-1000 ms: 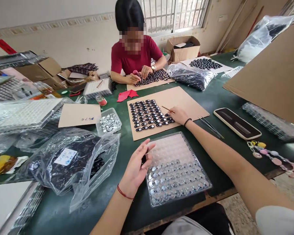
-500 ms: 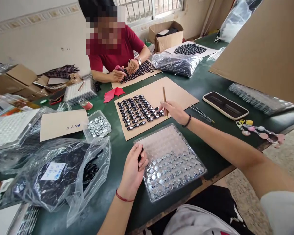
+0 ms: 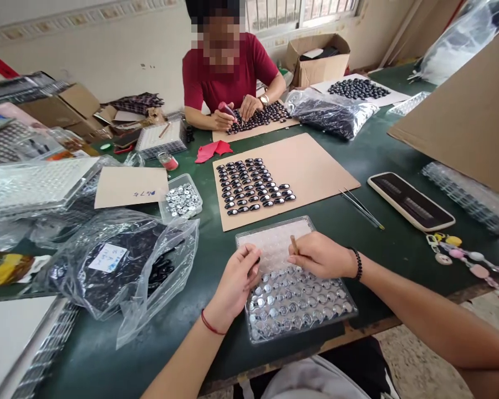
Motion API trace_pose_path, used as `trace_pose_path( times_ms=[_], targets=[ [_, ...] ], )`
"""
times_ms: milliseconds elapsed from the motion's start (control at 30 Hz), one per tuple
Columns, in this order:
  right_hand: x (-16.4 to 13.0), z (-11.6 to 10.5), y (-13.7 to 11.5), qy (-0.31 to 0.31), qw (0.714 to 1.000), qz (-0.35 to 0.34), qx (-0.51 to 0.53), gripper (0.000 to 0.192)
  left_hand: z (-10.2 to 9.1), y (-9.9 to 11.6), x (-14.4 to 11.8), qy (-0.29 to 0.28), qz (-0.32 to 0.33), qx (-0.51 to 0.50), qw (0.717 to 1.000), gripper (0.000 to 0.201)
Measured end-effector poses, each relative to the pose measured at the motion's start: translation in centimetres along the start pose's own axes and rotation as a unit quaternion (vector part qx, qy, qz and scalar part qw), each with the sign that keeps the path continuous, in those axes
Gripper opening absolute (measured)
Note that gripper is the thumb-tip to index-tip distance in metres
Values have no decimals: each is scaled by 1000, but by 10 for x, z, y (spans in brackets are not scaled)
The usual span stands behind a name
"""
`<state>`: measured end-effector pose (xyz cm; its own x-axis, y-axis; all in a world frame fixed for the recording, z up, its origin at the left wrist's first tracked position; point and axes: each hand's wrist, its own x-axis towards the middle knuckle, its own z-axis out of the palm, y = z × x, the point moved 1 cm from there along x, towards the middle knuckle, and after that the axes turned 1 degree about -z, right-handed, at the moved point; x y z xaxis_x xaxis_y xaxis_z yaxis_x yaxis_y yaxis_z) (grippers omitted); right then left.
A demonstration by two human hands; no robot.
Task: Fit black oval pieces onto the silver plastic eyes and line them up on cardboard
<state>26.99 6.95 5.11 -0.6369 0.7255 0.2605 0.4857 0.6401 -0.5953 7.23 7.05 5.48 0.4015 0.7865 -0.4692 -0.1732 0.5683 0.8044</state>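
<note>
My left hand is closed at the left side of a clear plastic tray, pinching a small black piece that the fingers mostly cover. In my right hand, over the middle of the tray, is a thin wooden stick, its lower end hidden. Rows of small round silvery parts fill the nearer part of the tray. Beyond it lies a cardboard sheet with rows of black oval pieces, each bearing a pale shiny spot.
Tweezers and a dark-lined case lie right. At left are a box of silvery parts and a plastic bag of black pieces. A co-worker in a red shirt works across the table. A cardboard flap juts in at upper right.
My right hand has come back from the black pieces on the cardboard to above the tray, with the stick still in it. My left hand stays by the tray. The view has shifted left.
</note>
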Motion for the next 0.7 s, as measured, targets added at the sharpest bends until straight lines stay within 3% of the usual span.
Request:
trace_pose_path(
  times_ms=[67,133,267,367,500,700],
  targets=[
    [-1,0,-3,33,999,2,6,35,2,-3,-2,18,19,64,998,27],
    [-2,0,-6,80,996,2,30,33,3,-4,-5,47,87,170,980,27],
    [-4,2,-16,135,990,-16,29,23,8,-7,-10,83,224,365,900,19],
    [-3,6,-23,147,988,-36,11,20,11,-9,-14,56,248,440,861,27],
    [-1,12,-26,156,986,-58,-3,18,12,-9,-16,16,249,495,832,29],
    [-1,15,-23,166,984,-63,-8,18,10,-4,-18,47,261,562,784,24]
  ],
)
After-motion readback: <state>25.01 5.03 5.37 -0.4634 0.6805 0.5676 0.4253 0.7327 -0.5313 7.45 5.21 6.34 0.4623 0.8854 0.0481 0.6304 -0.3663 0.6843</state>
